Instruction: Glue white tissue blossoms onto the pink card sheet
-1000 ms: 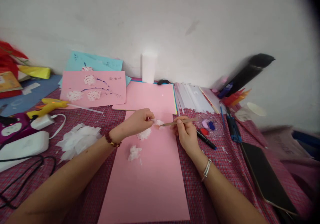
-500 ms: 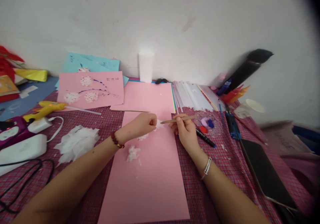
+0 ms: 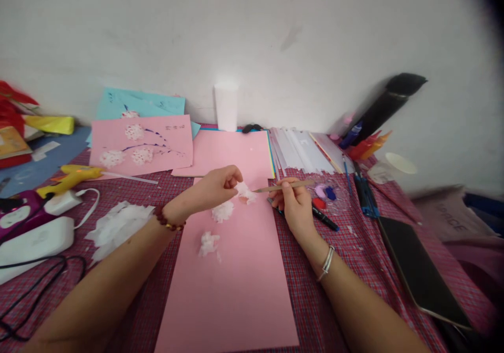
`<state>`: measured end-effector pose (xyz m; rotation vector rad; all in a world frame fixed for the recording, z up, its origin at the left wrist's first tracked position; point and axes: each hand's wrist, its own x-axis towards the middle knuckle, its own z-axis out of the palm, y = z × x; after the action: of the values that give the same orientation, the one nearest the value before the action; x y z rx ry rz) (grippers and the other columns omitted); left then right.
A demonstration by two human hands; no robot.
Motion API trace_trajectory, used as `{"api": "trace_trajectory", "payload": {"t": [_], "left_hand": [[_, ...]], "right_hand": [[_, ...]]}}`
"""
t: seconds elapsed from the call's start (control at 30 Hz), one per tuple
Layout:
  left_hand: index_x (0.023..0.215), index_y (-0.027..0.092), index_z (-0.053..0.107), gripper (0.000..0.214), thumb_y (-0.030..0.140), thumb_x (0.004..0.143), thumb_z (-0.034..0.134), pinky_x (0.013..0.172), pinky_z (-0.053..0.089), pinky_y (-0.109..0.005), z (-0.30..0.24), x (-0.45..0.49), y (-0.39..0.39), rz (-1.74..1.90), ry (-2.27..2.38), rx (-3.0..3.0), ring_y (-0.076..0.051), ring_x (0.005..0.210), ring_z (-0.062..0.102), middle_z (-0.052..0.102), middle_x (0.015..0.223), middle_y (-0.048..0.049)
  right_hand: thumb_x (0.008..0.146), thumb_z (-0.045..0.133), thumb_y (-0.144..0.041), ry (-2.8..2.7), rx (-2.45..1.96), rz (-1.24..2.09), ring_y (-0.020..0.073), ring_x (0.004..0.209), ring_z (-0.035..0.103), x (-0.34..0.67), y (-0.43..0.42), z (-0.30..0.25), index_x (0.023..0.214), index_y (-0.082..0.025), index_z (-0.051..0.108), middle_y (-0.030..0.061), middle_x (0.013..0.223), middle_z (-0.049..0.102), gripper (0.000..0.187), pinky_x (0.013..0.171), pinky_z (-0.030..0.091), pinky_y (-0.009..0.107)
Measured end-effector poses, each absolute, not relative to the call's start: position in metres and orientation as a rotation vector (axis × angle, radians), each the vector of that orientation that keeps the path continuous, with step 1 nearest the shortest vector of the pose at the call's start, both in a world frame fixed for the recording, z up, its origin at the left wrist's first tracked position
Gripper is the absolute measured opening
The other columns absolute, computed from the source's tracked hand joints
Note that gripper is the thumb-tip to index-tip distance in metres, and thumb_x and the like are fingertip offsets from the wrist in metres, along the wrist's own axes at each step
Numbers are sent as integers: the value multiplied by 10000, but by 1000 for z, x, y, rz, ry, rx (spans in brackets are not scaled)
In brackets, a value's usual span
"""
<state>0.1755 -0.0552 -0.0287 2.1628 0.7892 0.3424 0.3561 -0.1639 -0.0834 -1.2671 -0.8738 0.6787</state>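
A pink paper sheet (image 3: 240, 290) lies lengthwise on the table before me. White crumpled tissue tufts sit on it: a loose one (image 3: 209, 243), a fuller one (image 3: 222, 212) and a far one (image 3: 246, 191). My left hand (image 3: 214, 189) hovers over the sheet's left edge, its thumb and index finger apart beside the far tuft, nothing visible between them. Held in my right hand (image 3: 294, 204) is a wooden pencil (image 3: 271, 188), its pointed end at the right side of that tuft. The underside of my left hand is hidden.
White tissue pieces (image 3: 118, 227) are heaped left of the sheet. Behind them lie a yellow glue gun (image 3: 74, 177) and a power strip (image 3: 37, 242). A finished flower picture (image 3: 157, 132) leans at the back. Rightward are a paint palette (image 3: 338, 198), a marker (image 3: 325, 218) and a black tablet-like slab (image 3: 421, 274).
My left hand has drawn back slightly to the left and its fingers have opened from a closed pinch. The far tuft shows more now. The pencil stays nearly in place.
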Motion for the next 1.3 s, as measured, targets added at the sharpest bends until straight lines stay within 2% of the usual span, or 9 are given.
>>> {"api": "trace_trajectory", "payload": {"t": [0.17, 0.37, 0.53, 0.9, 1.0, 1.1, 1.2, 1.3], "left_hand": [[904, 193, 480, 149, 128, 772, 460, 550, 361, -218, -34, 182, -64, 195, 589, 2229, -104, 622, 466, 521, 730, 28], [940, 189, 468, 140, 137, 832, 395, 568, 335, -244, -56, 188, -64, 211, 737, 2440, -128, 633, 493, 557, 739, -1], [903, 185, 451, 129, 102, 821, 395, 558, 325, -241, -55, 192, -65, 241, 769, 2464, -132, 621, 495, 557, 715, -3], [934, 173, 503, 200, 69, 783, 421, 574, 354, -244, -56, 196, -69, 305, 773, 2433, -131, 639, 509, 566, 727, -1], [916, 168, 533, 185, 94, 752, 491, 606, 384, -251, -55, 197, -66, 432, 775, 2412, -118, 656, 505, 560, 811, -11], [898, 168, 547, 174, 122, 731, 532, 632, 402, -254, -52, 193, -56, 754, 925, 2327, -111, 684, 492, 516, 858, -12], [893, 179, 543, 211, 86, 710, 495, 588, 365, -245, -48, 185, -45, 971, 1119, 2221, -114, 656, 460, 454, 735, 20], [870, 185, 544, 262, 42, 673, 446, 528, 310, -240, -47, 179, -37, 983, 1176, 2164, -104, 579, 412, 387, 637, 44]], "right_hand": [[882, 492, -424, -867, -1298, 674, 105, 450, 538, 356, -164, -85, 867, -179, 519, -16, 601, 606, 248, 400, 377, 216], [889, 481, -415, -849, -1280, 656, 98, 447, 537, 357, -166, -81, 866, -187, 518, -30, 593, 604, 232, 411, 385, 207], [905, 465, -372, -907, -1237, 630, 100, 467, 531, 351, -170, -79, 852, -195, 516, -42, 577, 576, 192, 443, 405, 212], [932, 422, -313, -1224, -1413, 482, 140, 550, 573, 348, -170, -86, 874, -205, 530, -4, 664, 594, 163, 530, 461, 269], [937, 406, -312, -1299, -1456, 434, 153, 576, 585, 350, -170, -88, 875, -205, 533, 6, 679, 602, 178, 554, 465, 280], [934, 399, -295, -1383, -1514, 358, 163, 603, 598, 350, -170, -87, 884, -198, 542, 19, 702, 621, 180, 568, 462, 284], [930, 389, -257, -1534, -1591, 252, 166, 631, 611, 348, -171, -82, 887, -185, 563, 41, 757, 648, 193, 594, 460, 286], [927, 388, -224, -1730, -1606, 142, 176, 714, 637, 344, -173, -77, 916, -175, 586, 61, 839, 674, 204, 666, 473, 294]]}}
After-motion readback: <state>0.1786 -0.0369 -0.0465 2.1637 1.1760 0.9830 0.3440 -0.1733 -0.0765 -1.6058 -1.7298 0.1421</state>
